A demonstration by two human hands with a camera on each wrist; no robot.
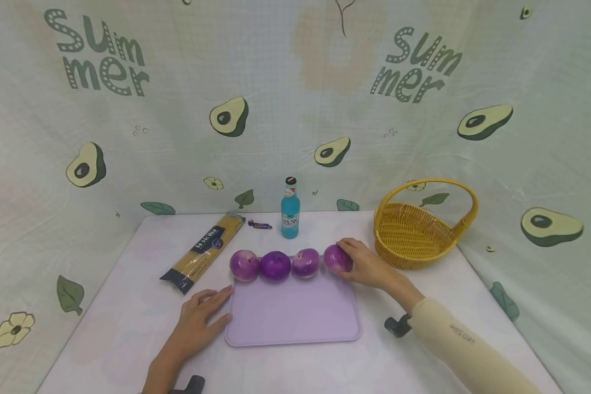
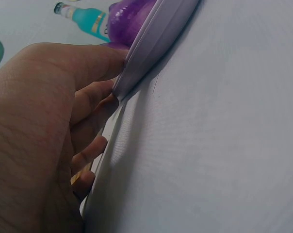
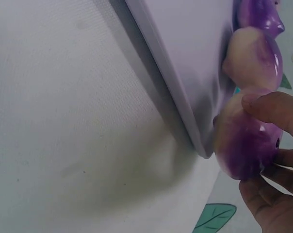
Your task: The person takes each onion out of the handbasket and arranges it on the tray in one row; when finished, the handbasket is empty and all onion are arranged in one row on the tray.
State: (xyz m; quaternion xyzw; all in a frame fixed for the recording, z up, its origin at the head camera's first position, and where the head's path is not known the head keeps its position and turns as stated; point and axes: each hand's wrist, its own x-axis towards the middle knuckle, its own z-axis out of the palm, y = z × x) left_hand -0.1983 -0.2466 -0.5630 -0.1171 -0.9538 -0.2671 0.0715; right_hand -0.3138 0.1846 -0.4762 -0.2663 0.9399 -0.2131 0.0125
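Four glossy purple-and-cream onions line the far edge of a lilac tray (image 1: 295, 312); three of them, a left onion (image 1: 244, 266), a darker onion (image 1: 274, 266) and a paler onion (image 1: 305, 263), sit close together. My right hand (image 1: 366, 265) grips the rightmost onion (image 1: 337, 259) at the tray's far right corner, thumb on one side and fingers on the other, as the right wrist view shows. Fingertips of my left hand (image 1: 197, 320) touch the tray's left edge, its fingers loosely extended. Part of the onions is hidden in the left wrist view.
Behind the tray stands a blue bottle (image 1: 290, 210), with a small wrapped candy bar (image 1: 260, 225) to its left. A pasta packet (image 1: 207, 249) lies at the left. The yellow wicker basket (image 1: 413, 235) stands at the back right, beyond my right hand.
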